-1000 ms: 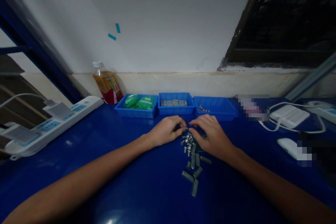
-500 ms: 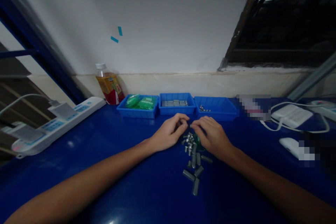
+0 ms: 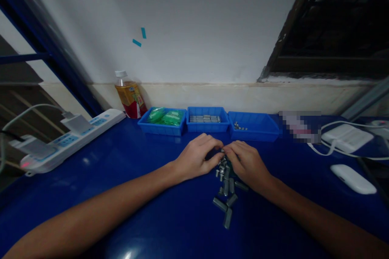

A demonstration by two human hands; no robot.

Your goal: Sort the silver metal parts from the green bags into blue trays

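My left hand is curled above the table, thumb and forefinger bent towards the fingertips of my right hand. Their tips come together at the far end of a small heap of shiny screws. The right fingers are pressed together; what either hand holds is too small or hidden to make out. Several grey metal standoffs lie loose on the near side of the screws. Dark green plastic shows partly beneath my right hand.
Along the wall stand three blue trays: one with green plastic packets, one with rows of metal standoffs, one with a few screws. A drink bottle and power strip are left; a white charger and white mouse-like object right.
My two hands have drawn together, so their fingertips now meet over the screws. The whole view has shifted slightly, with the scene sitting a little further right.
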